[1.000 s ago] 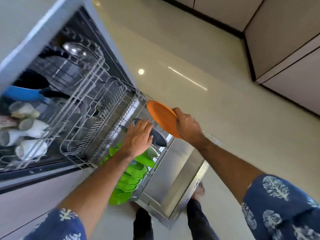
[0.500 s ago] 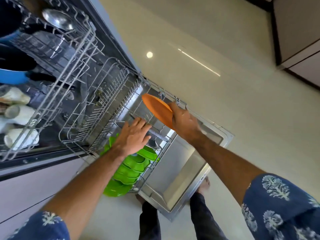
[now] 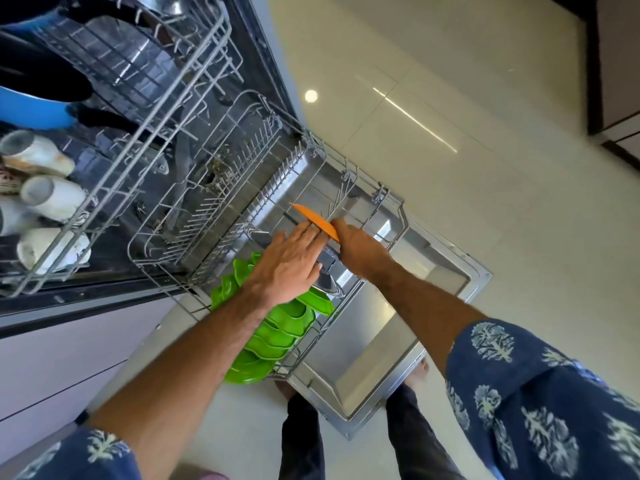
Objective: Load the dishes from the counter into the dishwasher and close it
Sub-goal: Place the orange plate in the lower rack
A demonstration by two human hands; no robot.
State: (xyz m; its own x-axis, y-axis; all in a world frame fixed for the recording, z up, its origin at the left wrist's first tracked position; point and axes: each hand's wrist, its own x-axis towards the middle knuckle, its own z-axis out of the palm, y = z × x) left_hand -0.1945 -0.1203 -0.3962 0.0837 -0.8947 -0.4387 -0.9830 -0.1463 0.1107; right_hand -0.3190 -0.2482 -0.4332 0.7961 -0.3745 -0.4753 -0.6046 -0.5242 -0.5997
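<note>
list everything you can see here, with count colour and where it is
orange plate: 1, orange, edge-on over the lower rack, held between both hands
green plates: a row, exact count unclear, bright green, standing in the lower rack's near end
lower rack: 1, grey wire, pulled out over the open door
dishwasher door: 1, steel, folded down
upper rack: 1, grey wire, pulled out
white cups: about four, white, left end of the upper rack
blue pan: 1, blue, upper rack, far left
left hand: 1, fingers straight against the plate
right hand: 1, grips the plate's edge
</note>
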